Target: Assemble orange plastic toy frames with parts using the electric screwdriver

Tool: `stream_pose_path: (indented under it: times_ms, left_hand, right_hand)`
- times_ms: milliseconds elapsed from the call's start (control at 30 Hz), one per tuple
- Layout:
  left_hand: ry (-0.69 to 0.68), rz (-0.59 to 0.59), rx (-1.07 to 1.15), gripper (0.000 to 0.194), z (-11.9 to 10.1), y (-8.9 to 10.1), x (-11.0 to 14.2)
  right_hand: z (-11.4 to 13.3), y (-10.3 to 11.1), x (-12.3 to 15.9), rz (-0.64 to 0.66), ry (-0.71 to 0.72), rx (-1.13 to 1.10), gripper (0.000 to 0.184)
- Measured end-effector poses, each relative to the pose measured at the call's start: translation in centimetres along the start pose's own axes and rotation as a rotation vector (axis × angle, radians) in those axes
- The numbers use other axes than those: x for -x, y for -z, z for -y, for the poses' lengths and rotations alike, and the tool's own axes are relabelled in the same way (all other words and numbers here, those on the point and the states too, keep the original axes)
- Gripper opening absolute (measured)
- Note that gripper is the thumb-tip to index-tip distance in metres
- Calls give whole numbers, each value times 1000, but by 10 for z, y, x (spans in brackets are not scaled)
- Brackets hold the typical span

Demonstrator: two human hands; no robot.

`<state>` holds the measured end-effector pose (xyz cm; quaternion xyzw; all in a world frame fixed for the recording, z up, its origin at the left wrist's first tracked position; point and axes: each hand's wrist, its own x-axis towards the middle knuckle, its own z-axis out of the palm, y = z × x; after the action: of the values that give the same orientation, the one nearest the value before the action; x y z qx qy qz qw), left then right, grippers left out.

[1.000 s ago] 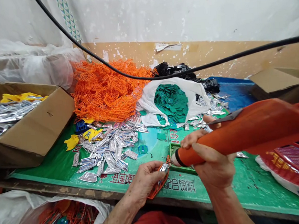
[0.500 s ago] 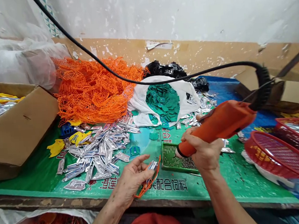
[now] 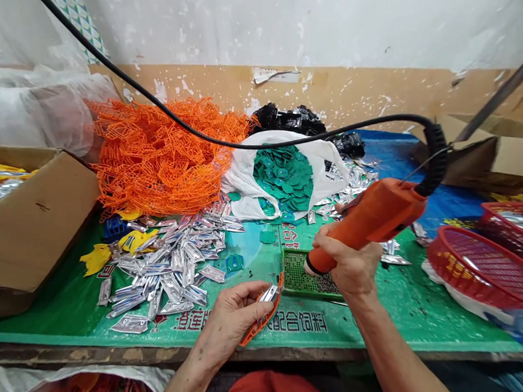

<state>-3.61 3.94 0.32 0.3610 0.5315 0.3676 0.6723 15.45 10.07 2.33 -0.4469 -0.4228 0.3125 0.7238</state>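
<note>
My left hand (image 3: 235, 316) pinches an orange plastic frame (image 3: 259, 328) with a silver metallic piece (image 3: 269, 293) against it, just above the front of the table. In my right hand (image 3: 354, 260) is an orange electric screwdriver (image 3: 374, 214), its fingers wrapped round the body. The screwdriver's tip points down over a green perforated tray (image 3: 296, 285) with many small dark screws (image 3: 325, 283) in it. Whether the tip touches a screw I cannot make out. A black cable (image 3: 293, 140) runs from the screwdriver's rear end across the view.
Silver pieces (image 3: 180, 266) lie heaped at the left, below a pile of orange frames (image 3: 163, 161). A white bag (image 3: 325, 151) holds green pieces (image 3: 282, 179). A cardboard box (image 3: 41, 225) stands left, red baskets (image 3: 488, 262) right. An open sack (image 3: 14, 390) sits below the table edge.
The screwdriver has moved from the orange frame in my left hand to over the screw tray. My left hand first opened its fingers somewhat, then closed them again on the frame and silver piece.
</note>
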Motion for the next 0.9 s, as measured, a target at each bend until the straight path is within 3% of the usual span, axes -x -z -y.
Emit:
stream_pose_path:
  times_ms: [200, 400, 533, 733, 900]
  left_hand:
    - [5, 87, 0, 33, 0, 3, 1]
    - [-157, 227, -223, 45, 12, 9, 4]
    - [-161, 181, -247, 55, 17, 11, 3]
    - [-309, -40, -628, 19, 6, 14, 5]
    - [-296, 12, -422, 28, 5, 19, 6]
  right_hand:
    - [0, -1, -1, 7, 20, 7, 19]
    - [0, -2, -1, 4, 38, 14, 19]
    - [2, -3, 0, 11, 36, 37, 18]
    - [0, -4, 0, 3, 28, 30, 18]
    - [9, -1, -6, 10, 4, -35, 19]
